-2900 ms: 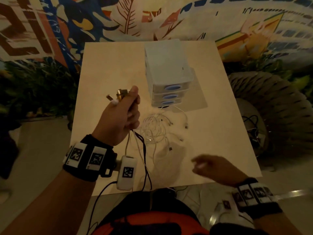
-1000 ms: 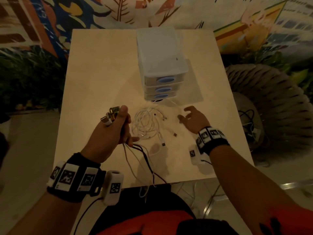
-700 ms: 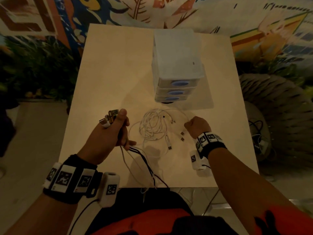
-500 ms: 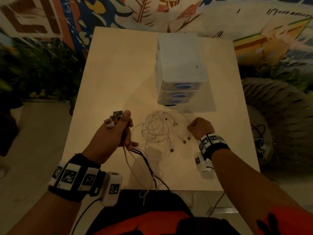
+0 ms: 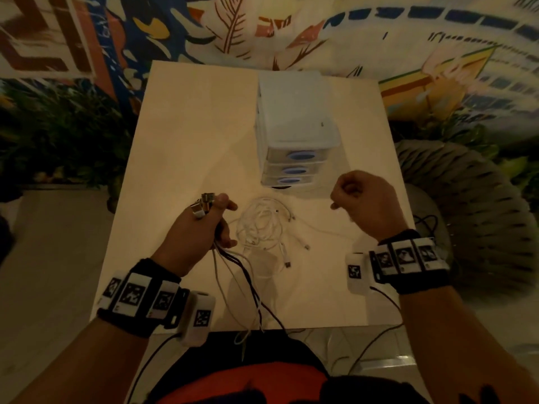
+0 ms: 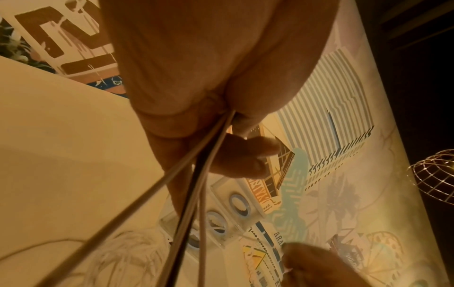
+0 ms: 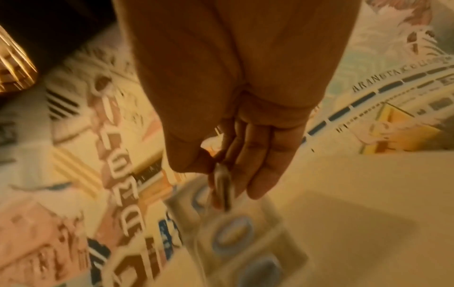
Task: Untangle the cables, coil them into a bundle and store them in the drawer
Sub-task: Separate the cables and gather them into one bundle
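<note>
Left hand (image 5: 194, 233): one, raised above the near left part of the table, fingers curled round a bunch of cables (image 5: 233, 265). At least two metal plugs (image 5: 204, 204) stick up past the thumb. In the left wrist view four strands (image 6: 196, 170) leave the fist: three pale, one dark. In the head view they hang past the near table edge toward the person's lap.

Right hand (image 5: 366, 204): one, raised just in front of the drawer unit. Thumb and fingertips pinch one connector (image 7: 222, 186), blurred in the right wrist view. A thin white lead (image 5: 323, 230) runs from below this hand to the pile on the table.

White cable tangle (image 5: 264, 228): one loose heap, lying on the table between the two hands, nearer the left. Strands overlap too much to count. Three plug ends can be made out at its right and near edges; one (image 5: 287, 264) lies nearest the person.

Drawer unit (image 5: 294, 118): one, white, standing at the far centre-right of the table. Three drawers stacked, each with one blue oval handle (image 5: 300, 156); all three are closed. No cable is in a drawer.

Table (image 5: 180, 135): one, pale, square top.

Wrist bands: two, black, one per wrist, each carrying printed square markers; one white camera block (image 5: 198, 320) hangs on the inner side of each.

Surroundings: one painted mural wall (image 5: 291, 30) behind the table, green plants (image 5: 58, 135) to the left, one woven grey seat (image 5: 472, 205) to the right.
</note>
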The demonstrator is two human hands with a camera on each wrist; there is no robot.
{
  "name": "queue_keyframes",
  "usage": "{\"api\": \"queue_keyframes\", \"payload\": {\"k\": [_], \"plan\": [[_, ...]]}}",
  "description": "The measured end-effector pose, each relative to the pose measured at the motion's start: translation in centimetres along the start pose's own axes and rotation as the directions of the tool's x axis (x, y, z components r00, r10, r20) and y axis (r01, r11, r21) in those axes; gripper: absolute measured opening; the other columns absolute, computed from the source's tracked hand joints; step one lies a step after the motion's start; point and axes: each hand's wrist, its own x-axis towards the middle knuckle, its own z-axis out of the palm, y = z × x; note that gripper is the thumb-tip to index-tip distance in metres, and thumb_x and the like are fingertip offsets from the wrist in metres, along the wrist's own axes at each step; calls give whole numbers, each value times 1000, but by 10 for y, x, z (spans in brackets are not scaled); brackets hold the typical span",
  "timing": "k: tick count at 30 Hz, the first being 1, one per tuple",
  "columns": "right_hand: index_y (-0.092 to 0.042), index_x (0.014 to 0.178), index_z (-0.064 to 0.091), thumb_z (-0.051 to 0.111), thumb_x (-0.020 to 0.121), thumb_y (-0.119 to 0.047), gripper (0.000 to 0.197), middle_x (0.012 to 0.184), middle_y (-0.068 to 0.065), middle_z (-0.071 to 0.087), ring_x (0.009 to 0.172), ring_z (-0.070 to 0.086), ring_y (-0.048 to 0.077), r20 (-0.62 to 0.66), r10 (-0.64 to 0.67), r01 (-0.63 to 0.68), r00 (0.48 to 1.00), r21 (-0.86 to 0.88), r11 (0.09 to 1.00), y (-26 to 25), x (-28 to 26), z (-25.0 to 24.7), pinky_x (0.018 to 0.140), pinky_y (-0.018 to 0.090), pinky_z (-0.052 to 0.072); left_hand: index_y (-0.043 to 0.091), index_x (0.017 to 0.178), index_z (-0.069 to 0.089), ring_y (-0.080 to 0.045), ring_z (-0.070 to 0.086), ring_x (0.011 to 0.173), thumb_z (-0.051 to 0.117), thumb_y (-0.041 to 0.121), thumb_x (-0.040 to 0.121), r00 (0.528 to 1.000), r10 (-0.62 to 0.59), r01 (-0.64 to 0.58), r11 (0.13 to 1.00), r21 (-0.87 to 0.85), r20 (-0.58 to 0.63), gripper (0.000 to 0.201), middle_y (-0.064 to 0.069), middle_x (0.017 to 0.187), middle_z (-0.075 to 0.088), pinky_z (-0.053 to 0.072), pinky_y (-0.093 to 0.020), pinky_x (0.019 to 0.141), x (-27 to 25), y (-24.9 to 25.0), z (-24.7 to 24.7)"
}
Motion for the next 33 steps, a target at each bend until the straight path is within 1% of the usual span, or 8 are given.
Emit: {"api": "queue_keyframes", "payload": {"k": [5, 10, 13, 17, 20, 24, 26, 33], "plan": [[-33, 92, 63, 72, 91, -22, 15, 92, 1, 73, 85, 74, 19, -3, -267, 264, 964, 169, 950, -70, -10, -39, 86, 50, 58, 22, 126, 60, -16, 29, 51, 44, 27, 108, 979, 172, -181, 980, 77, 114, 25, -5, 60, 30, 40, -31, 50, 1, 20, 16], [-17, 102, 65, 70, 94, -16, 9, 100, -9, 70, 96, 70, 3, 36, -474, 469, 880, 105, 877, -121, -15, -43, 87, 21, 54, 24, 136, 51, -9, 32, 46, 50, 22, 106, 925, 298, -333, 934, 127, 235, 30, 13, 57, 46, 30, -29, 49, 6, 45, 41], [-15, 106, 65, 69, 94, -15, 13, 95, -9, 74, 95, 72, 7, 31, -535, 525, 844, 152, 837, -138, -20, -34, 86, 27, 56, 20, 117, 61, -14, 44, 55, 53, 22, 102, 907, 312, -383, 891, 246, 281, 17, 2, 69, 47, 35, -36, 50, 11, 60, 47], [-18, 136, 49, 82, 84, -24, 62, 103, -1, 73, 95, 72, 16, 54, -526, 490, 849, 297, 820, -131, -16, -31, 84, 31, 57, 20, 81, 58, -2, 51, 56, 50, 14, 103, 925, 328, -377, 858, 348, 194, 24, 9, 72, 60, 38, -23, 56, 15, 73, 43], [-30, 154, 26, 88, 72, -36, 103, 124, -1, 62, 103, 68, 11, 128, -372, 315, 920, 327, 891, -100, -6, -22, 83, 27, 58, 14, 74, 61, -10, 42, 44, 43, 41, 107, 919, 361, -393, 874, 286, 159, 46, 6, 58, 58, 34, -29, 55, 12, 79, 31], [-38, 137, 54, 77, 84, -49, 58, 124, -13, 60, 99, 63, -2, 410, -260, 229, 874, 124, 966, -64, 1, 42, 78, 18, 51, 10, 81, 61, -33, 20, 46, 43, 47, 105, 902, 380, -401, 913, 74, 204, 47, -42, 77, 51, 23, -37, 47, 4, 84, 23], [-31, 112, 71, 65, 97, -41, 20, 115, -9, 65, 96, 63, 3, 439, -314, 317, 842, 67, 946, -49, 6, 77, 79, 20, 48, 10, 79, 59, -26, 23, 43, 41, 38, 107, 898, 402, -414, 910, 35, 177, 44, -39, 80, 55, 22, -35, 45, -3, 90, 23], [-16, 100, 78, 49, 106, -30, 32, 115, 5, 70, 101, 62, 18, 410, -120, 170, 904, -85, 982, -3, 18, 99, 97, 36, 47, 25, 74, 57, -21, 20, 44, 36, 36, 109, 856, 514, -516, 846, -132, -54, 43, 0, 67, 60, 17, -34, 46, -19, 116, -10]]}}
